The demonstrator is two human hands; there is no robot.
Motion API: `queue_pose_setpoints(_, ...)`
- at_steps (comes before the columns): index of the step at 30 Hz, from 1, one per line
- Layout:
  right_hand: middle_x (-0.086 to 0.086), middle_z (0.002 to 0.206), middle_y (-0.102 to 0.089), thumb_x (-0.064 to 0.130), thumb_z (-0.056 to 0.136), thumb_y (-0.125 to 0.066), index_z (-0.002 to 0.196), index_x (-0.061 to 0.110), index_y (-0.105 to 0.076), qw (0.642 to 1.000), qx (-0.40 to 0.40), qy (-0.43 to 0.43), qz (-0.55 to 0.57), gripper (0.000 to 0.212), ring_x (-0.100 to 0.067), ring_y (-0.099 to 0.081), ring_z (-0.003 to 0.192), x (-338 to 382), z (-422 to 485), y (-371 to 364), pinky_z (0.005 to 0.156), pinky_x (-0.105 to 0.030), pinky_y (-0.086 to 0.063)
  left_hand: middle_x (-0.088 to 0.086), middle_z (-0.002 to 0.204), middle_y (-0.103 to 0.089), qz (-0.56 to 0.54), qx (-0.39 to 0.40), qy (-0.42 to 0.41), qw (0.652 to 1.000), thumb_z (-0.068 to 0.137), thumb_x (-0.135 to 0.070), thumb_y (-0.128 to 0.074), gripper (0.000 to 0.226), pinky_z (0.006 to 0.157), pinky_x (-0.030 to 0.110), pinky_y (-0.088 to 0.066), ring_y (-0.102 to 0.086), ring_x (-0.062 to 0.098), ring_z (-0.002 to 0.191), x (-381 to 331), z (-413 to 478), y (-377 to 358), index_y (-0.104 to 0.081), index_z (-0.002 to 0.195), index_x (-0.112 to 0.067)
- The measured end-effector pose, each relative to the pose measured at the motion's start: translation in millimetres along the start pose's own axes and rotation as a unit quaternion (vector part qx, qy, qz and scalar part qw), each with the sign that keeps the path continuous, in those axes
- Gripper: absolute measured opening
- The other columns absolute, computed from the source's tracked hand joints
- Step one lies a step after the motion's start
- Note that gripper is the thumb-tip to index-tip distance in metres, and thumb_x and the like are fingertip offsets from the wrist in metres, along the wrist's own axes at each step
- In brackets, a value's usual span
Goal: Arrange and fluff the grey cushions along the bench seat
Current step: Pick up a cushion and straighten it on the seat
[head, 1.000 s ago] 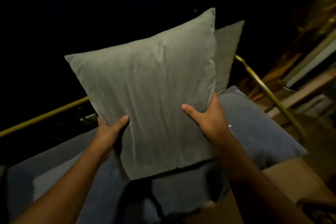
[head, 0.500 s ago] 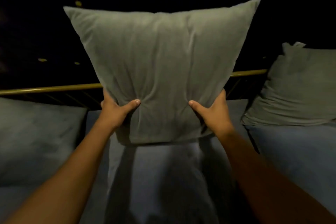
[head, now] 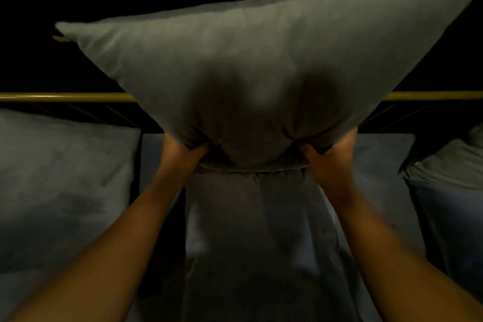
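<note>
Dimly lit, the scene shows a person's two bare arms reaching forward over a padded bench seat (head: 379,165). The left hand (head: 180,150) and the right hand (head: 330,150) are each clamped on the bottom edge of a grey cushion (head: 261,65), bunching the fabric inward so the filling pushes up and the top spreads wide, likely to plump it. It is held upright over the middle of the seat, in front of a brass rail (head: 65,97). Another cushion (head: 57,178) lies at left, a third (head: 449,170) at right.

Bare seat pad (head: 379,165) between left cushion (head: 60,180) and right cushion (head: 449,170).
</note>
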State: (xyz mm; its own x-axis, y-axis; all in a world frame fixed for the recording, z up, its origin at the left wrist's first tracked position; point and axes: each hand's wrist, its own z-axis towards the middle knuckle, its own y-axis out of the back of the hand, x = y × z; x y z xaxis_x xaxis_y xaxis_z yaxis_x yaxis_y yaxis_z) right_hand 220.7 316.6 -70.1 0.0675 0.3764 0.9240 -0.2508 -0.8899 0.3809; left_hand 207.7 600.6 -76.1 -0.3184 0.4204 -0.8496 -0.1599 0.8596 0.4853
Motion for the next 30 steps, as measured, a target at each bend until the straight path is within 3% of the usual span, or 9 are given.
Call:
queue_pose_setpoints(2, -0.009, 0.139, -0.042, 0.047, 0.07, -0.078, 0.132, 0.0, -0.04, 1.0, -0.003, 0.013, -0.009, 0.086, -0.012, -0.043, 0.128, -12, -14, -1, 0.105, -0.021, -0.035, 0.008, 0.143, -0.047, 0.016, 0.006, 0.012, 1.0, 0.068, -0.042, -0.074, 0.08, 0.108, 0.044, -0.039, -0.043, 0.02, 0.132, 11, -13, 1, -0.045, 0.136, -0.011)
queue_pose_setpoints(7, 0.001, 0.138, -0.041, 0.049, 0.07, -0.065, 0.141, 0.006, -0.035, 0.997, 0.013, -0.05, -0.056, 0.088, 0.016, -0.032, 0.119, -26, -42, -9, 0.091, 0.003, -0.026, 0.008, 0.143, -0.048, 0.006, 0.036, 0.044, 0.998, 0.072, -0.033, -0.079, 0.077, 0.106, 0.033, -0.038, -0.045, 0.02, 0.13, 23, -35, 0, -0.046, 0.137, -0.008)
queue_pose_setpoints(12, -0.008, 0.144, -0.04, 0.042, 0.066, -0.075, 0.141, 0.019, -0.029, 0.992, 0.004, -0.104, -0.07, 0.091, -0.008, -0.037, 0.127, -20, -32, -16, 0.104, -0.027, -0.034, 0.009, 0.147, -0.044, 0.028, 0.062, 0.032, 0.997, 0.052, -0.062, -0.074, 0.105, 0.113, 0.037, -0.033, -0.041, 0.022, 0.135, 27, -4, -3, -0.043, 0.139, -0.013)
queue_pose_setpoints(15, -0.011, 0.143, -0.041, 0.031, 0.064, -0.083, 0.139, 0.017, -0.032, 0.99, 0.002, -0.124, -0.061, 0.092, -0.025, -0.042, 0.131, -14, -33, -10, 0.108, -0.047, -0.039, 0.01, 0.141, -0.051, 0.015, 0.05, 0.013, 0.999, 0.047, -0.059, -0.083, 0.107, 0.109, 0.041, -0.04, -0.047, 0.022, 0.131, 23, -7, 1, -0.047, 0.135, -0.01)
queue_pose_setpoints(19, -0.007, 0.153, -0.027, 0.031, 0.064, -0.084, 0.147, 0.024, -0.019, 0.989, -0.019, -0.133, -0.061, 0.106, -0.023, -0.03, 0.139, 6, -49, 8, 0.114, -0.046, -0.031, -0.003, 0.145, -0.039, -0.045, -0.017, -0.021, 0.999, 0.05, -0.046, -0.087, 0.116, 0.109, 0.045, -0.04, -0.041, 0.017, 0.134, 7, -29, 16, -0.024, 0.145, -0.021)
queue_pose_setpoints(21, -0.008, 0.158, -0.013, 0.034, 0.069, -0.081, 0.15, 0.024, -0.011, 0.992, -0.036, -0.063, -0.1, 0.107, -0.023, -0.017, 0.144, 28, -56, 19, 0.118, -0.04, -0.022, -0.005, 0.155, -0.025, -0.065, -0.045, -0.043, 0.996, 0.053, -0.05, -0.085, 0.124, 0.112, 0.046, -0.035, -0.031, 0.016, 0.141, -6, -38, 26, -0.008, 0.149, -0.032)
queue_pose_setpoints(24, -0.008, 0.16, -0.007, 0.04, 0.077, -0.074, 0.148, 0.031, -0.019, 0.972, -0.02, 0.108, -0.205, 0.09, -0.033, -0.007, 0.146, 65, -40, 32, 0.116, -0.043, -0.016, 0.004, 0.16, -0.005, -0.03, -0.075, -0.078, 0.994, 0.066, -0.039, -0.082, 0.118, 0.114, 0.023, -0.018, -0.012, 0.012, 0.144, -32, -39, 32, 0.0, 0.15, -0.029)
queue_pose_setpoints(27, -0.003, 0.161, -0.001, 0.041, 0.083, -0.067, 0.147, 0.036, -0.022, 0.952, 0.032, 0.129, -0.276, 0.078, -0.037, 0.004, 0.146, 84, -9, 34, 0.116, -0.048, -0.012, 0.011, 0.159, -0.006, 0.031, -0.089, -0.106, 0.99, 0.073, -0.033, -0.078, 0.107, 0.102, 0.009, -0.016, -0.016, 0.019, 0.144, -61, -31, 24, -0.005, 0.151, -0.027)
queue_pose_setpoints(30, -0.002, 0.161, -0.005, 0.041, 0.083, -0.067, 0.147, 0.036, -0.021, 0.95, 0.063, 0.074, -0.298, 0.079, -0.036, 0.002, 0.146, 75, 6, 36, 0.118, -0.051, -0.014, 0.015, 0.159, -0.008, 0.069, -0.065, -0.081, 0.992, 0.075, -0.037, -0.075, 0.101, 0.109, 0.032, -0.027, -0.022, 0.032, 0.143, -77, -28, 8, -0.008, 0.15, -0.032)
